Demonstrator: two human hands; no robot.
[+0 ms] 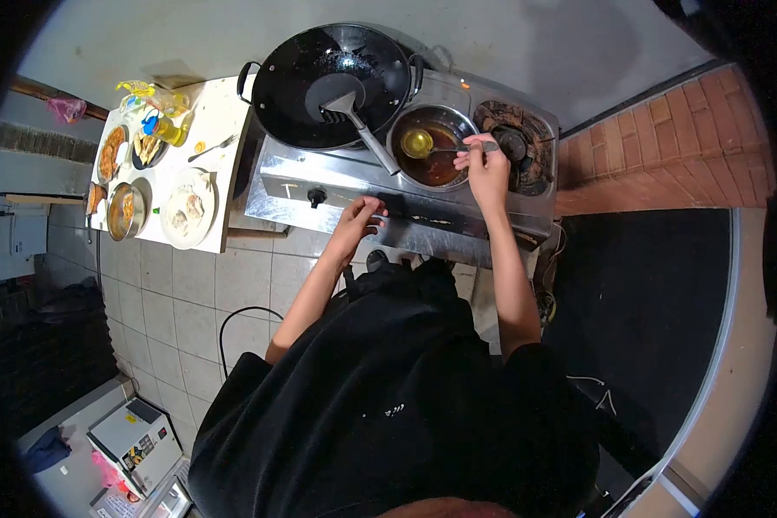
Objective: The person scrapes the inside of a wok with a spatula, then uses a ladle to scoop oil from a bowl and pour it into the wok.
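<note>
Ladle: thin-handled metal ladle [445, 150], round bowl filled with clear yellow liquid. Located over the left part of the pan; whether its underside touches the contents is hard to tell.

Right hand [482, 155]: closed in a fingertip grip on the ladle's handle, which the fingers partly cover.

Pan: round, shiny metal pan [403, 166], holding glossy reddish-brown liquid; its right rim is partly hidden by the hand.

Left hand [359, 226]: fingers loosely bent and part-open, near the stove's front edge; contact with the metal cannot be made out.

Stove: long stainless-steel stove [283, 173], smooth and reflective, with a round black knob [317, 198] on the front. At the right end, a round burner [513, 143] in a brown, crusted recess.

Wok: wide, deep black wok [281, 108], glossy inside, two loop handles; left of the pan.

Turner: slotted metal turner [373, 143] with a long grey handle, head in the wok, handle slanting out over the rim towards the pan.

Surface: pale, flat-topped surface [222, 186], left of the stove. Carries a round white plate [173, 233] with whitish matter, a slim metal fork [214, 148] and a blue-capped bottle [173, 134] of yellow liquid. Food in the farther dishes is too small to identify.
</note>
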